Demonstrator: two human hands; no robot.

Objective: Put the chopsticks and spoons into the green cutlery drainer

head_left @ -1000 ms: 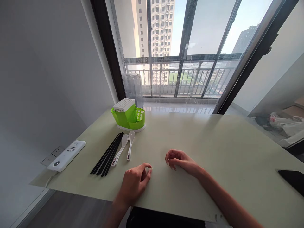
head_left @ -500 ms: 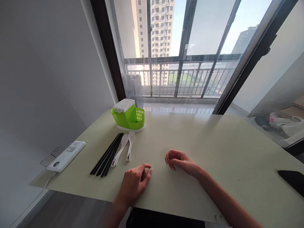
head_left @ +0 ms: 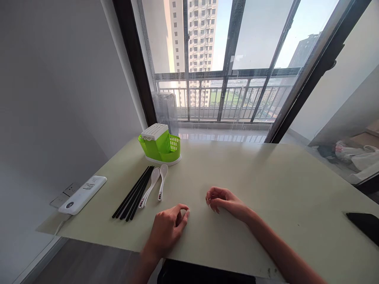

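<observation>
My left hand (head_left: 170, 227) rests on the table near its front edge, fingers curled, thumb tip meeting the index fingertip, nothing visible between them. Loosely bent, my right hand (head_left: 223, 200) lies farther right with gaps between thumb and fingers; it holds nothing. Left of my hands is a bundle of black chopsticks (head_left: 134, 195), side by side. Two stacks of white spoons lie beside them: one left stack (head_left: 150, 187) against the chopsticks and another right stack (head_left: 162, 181). Behind these stands a green utensil holder (head_left: 161, 148) with a white slotted top and white base.
The pale table (head_left: 251, 173) reaches to a glass door with a balcony beyond. A white power strip (head_left: 83, 195) with a cable lies at the left edge by the wall. A black flat object (head_left: 364, 225) sits at the right edge.
</observation>
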